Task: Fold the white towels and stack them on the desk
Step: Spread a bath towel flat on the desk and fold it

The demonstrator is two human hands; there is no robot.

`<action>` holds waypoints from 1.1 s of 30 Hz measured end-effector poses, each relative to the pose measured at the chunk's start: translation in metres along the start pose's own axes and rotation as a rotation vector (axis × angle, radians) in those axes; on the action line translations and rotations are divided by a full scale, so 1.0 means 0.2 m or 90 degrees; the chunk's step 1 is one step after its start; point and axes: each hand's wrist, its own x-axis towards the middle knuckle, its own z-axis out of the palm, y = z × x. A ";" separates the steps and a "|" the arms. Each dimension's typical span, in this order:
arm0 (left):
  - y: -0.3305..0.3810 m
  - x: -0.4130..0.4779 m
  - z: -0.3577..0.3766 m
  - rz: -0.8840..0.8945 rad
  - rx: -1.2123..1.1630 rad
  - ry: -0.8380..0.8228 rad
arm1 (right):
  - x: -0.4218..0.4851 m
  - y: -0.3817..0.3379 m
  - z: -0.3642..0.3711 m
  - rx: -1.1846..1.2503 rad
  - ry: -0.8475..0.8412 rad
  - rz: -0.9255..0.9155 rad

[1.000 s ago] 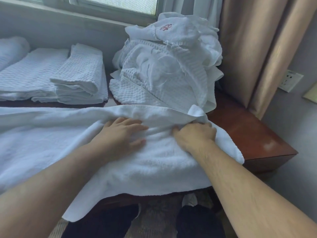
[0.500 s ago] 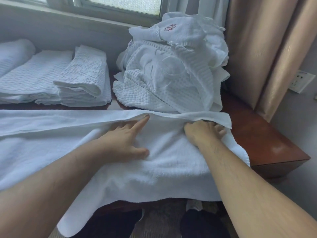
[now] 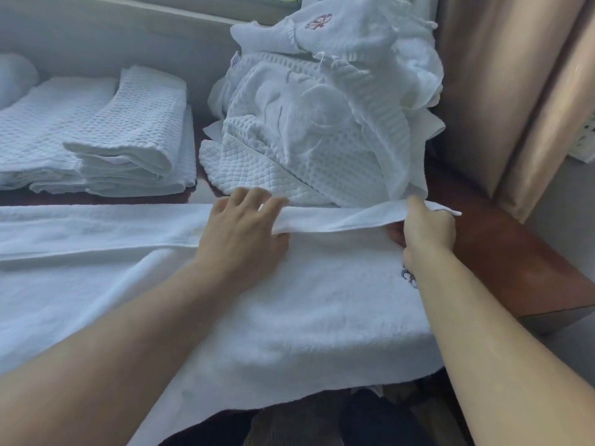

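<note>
Step in hand: first lengthwise fold of 1 spread towel (image 3: 306, 317) — judged from the far strip turned back over the body of the cloth, with its right end not yet laid flat.
Left hand (image 3: 240, 235): lies on the turned-back strip near the middle of the desk's width, fingers fairly straight across the fold and reaching toward the far edge; the thumb appears tucked beneath the raised flap, so it steadies and lightly grips that flap.
Right hand (image 3: 426, 230): fingers curled, pinching the flap's end near the desk's right edge and holding it lifted clear of the layer below.
Next move, as judged: draw the lifted end taut, square it with the strip already lying flat to the left, then lay it down and smooth it — an uneven pull would skew the fold.
Towel, location: across the near half of the desk (image 3: 515, 268), its near edge hanging over the front edge, its left part running out of view.
Towel, appearance: plain white terry, soft and limp, with a small dark embroidered mark (image 3: 408, 275) beside the right wrist.
Folded stack (image 3: 128, 146): waffle-weave towels at the far left of the desk, layers roughly aligned.
Unfolded heap (image 3: 322, 117): crumpled white towels at the far right, beside the curtain (image 3: 502, 91); work remains.
</note>
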 end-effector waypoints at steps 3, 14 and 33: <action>-0.02 0.01 0.04 0.018 -0.038 -0.019 | 0.02 0.02 -0.02 0.017 -0.064 -0.055; 0.01 0.00 0.02 0.079 -0.072 -0.002 | 0.07 -0.03 -0.01 -0.206 -0.071 -0.159; 0.15 0.00 0.07 -0.048 0.029 0.006 | 0.07 0.09 -0.25 -0.038 -0.052 -0.186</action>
